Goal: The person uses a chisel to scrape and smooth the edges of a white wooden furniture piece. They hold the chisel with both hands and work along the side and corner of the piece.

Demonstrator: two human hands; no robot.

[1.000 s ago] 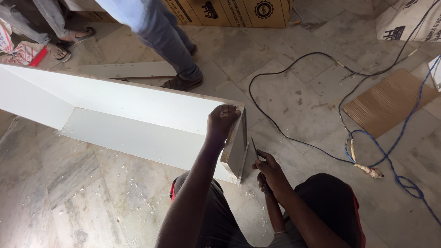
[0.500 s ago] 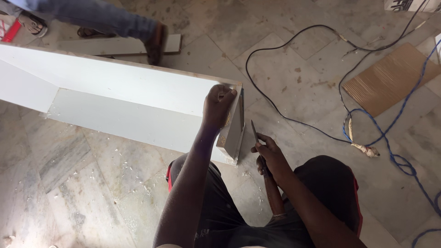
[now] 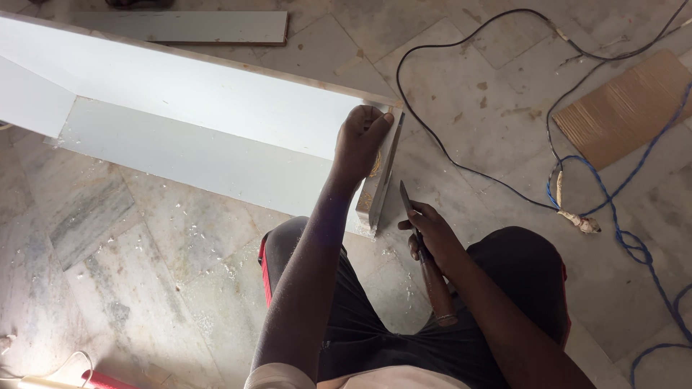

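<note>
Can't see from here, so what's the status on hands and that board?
Left hand grips the white board at its end. Right hand holds a chisel, blade near the board's end. Black cable lies clear, on the floor.

The person wears dark, nearly black shorts of a soft cloth that creases over both thighs, with a narrow red stripe running down the outer seam of the left leg and a thin red edge showing at the right leg too. Both forearms are bare, with no sleeves, watch or bands on them, and the left hand and right hand are ungloved. At the bottom edge of the view shows a strip of pale, cream-coloured shirt cloth.
</note>
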